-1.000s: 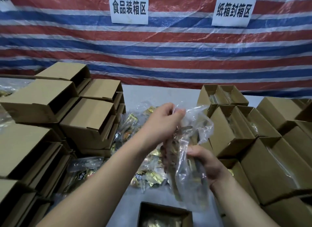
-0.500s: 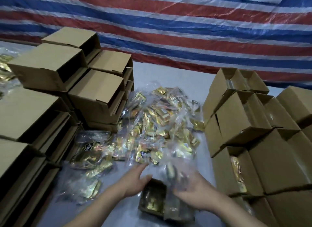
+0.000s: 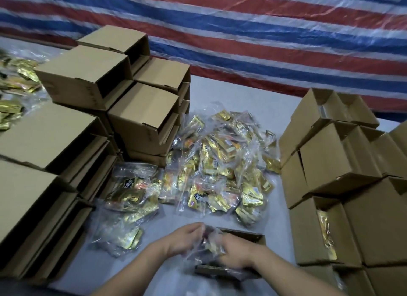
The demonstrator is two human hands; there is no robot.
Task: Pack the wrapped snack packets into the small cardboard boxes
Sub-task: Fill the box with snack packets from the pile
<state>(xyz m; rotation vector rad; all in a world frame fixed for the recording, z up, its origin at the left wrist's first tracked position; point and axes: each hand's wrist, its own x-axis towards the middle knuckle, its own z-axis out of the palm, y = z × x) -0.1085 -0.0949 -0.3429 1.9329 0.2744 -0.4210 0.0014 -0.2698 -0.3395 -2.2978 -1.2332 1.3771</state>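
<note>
On the grey table [image 3: 220, 86], two hands, left [image 3: 187, 238] and right [image 3: 236, 250], each grip one clear packet [image 3: 211, 240] over one open box [image 3: 246, 237].

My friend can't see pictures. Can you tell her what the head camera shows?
Two hands, the left hand and the right hand, push a clear bag of gold snacks into a small open box on a grey table. Behind lies a pile of snack bags, with cardboard boxes stacked on both sides.

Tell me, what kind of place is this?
Probably a snack packing workshop: stacks of cardboard boxes, a pile of packets on the table, and a striped tarp for a wall.
</note>
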